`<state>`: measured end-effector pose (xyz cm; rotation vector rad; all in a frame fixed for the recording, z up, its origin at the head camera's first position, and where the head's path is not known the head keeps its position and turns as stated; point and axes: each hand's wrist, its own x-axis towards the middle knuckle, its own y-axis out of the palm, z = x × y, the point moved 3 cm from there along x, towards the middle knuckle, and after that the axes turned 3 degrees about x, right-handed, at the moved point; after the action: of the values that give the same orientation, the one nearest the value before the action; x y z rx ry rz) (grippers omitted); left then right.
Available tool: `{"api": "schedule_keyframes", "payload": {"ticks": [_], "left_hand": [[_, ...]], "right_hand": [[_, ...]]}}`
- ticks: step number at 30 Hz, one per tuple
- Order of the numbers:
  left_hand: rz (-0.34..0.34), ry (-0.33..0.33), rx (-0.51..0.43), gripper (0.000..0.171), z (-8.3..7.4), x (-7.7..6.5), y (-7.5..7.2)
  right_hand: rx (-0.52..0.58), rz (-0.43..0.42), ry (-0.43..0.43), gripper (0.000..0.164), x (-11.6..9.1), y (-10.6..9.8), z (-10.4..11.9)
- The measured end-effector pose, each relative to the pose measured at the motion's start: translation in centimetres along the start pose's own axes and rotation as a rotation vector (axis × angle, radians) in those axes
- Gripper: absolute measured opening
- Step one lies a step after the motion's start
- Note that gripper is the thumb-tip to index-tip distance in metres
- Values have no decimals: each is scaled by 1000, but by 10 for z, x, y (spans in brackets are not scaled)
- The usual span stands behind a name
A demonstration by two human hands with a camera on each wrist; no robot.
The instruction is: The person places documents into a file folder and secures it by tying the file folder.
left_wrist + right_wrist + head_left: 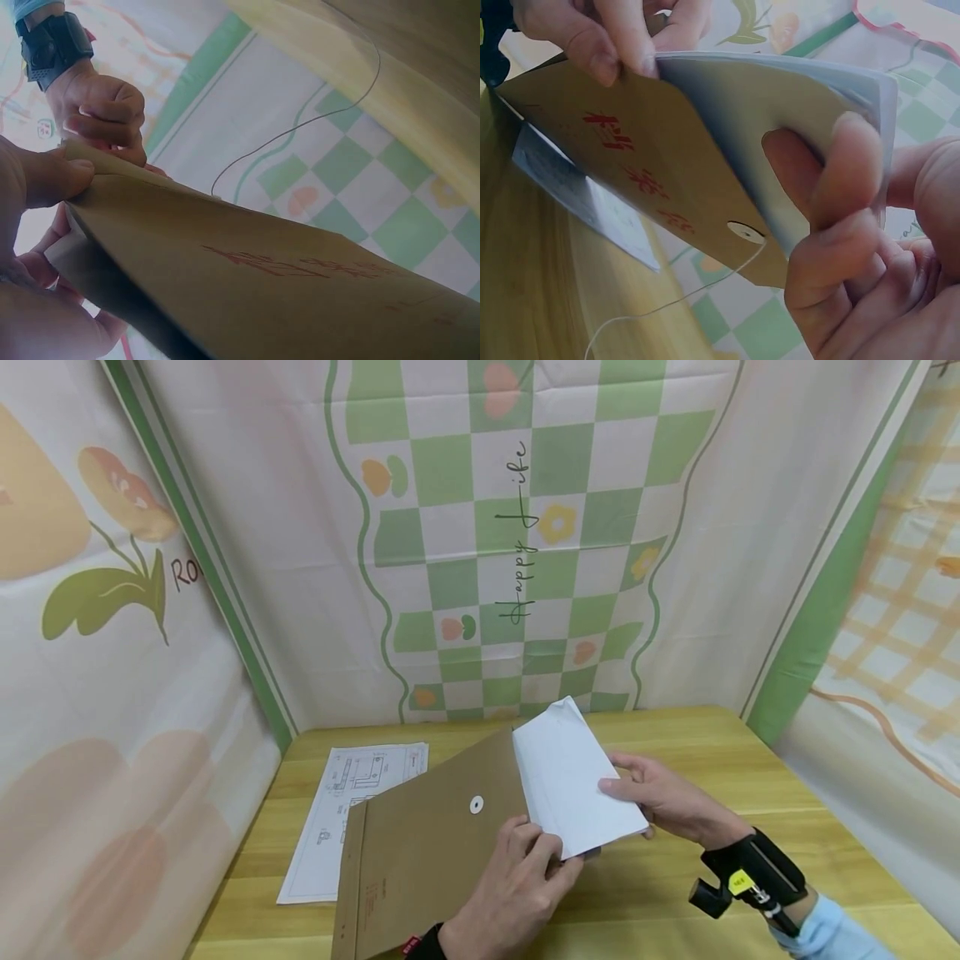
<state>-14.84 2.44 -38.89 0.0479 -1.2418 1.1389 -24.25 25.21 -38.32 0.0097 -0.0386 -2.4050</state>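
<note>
A brown paper document envelope (442, 835) with a white round button (476, 805) lies tilted above the table. White sheets (573, 777) stick out past its mouth, their layered edges showing in the right wrist view. My left hand (517, 885) pinches the envelope's edge by the mouth; in the left wrist view its thumb (64, 176) presses on the brown paper. With thumb on top and fingers underneath, my right hand (667, 797) pinches the outer side of the white sheets. Red characters (634, 172) mark the envelope's other face, where a thin string (652, 304) hangs from a button.
Printed sheets with line drawings (330, 843) lie on the wooden table (780, 860), partly under the envelope. Patterned curtains (525, 527) stand behind the table and along both sides.
</note>
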Motion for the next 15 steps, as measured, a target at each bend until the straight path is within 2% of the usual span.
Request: {"api": "schedule_keyframes", "payload": {"ticks": [15], "left_hand": [[-17,-9,-66,20,-2,0,1]], "right_hand": [[-39,-32,62,60,4,7,0]]}}
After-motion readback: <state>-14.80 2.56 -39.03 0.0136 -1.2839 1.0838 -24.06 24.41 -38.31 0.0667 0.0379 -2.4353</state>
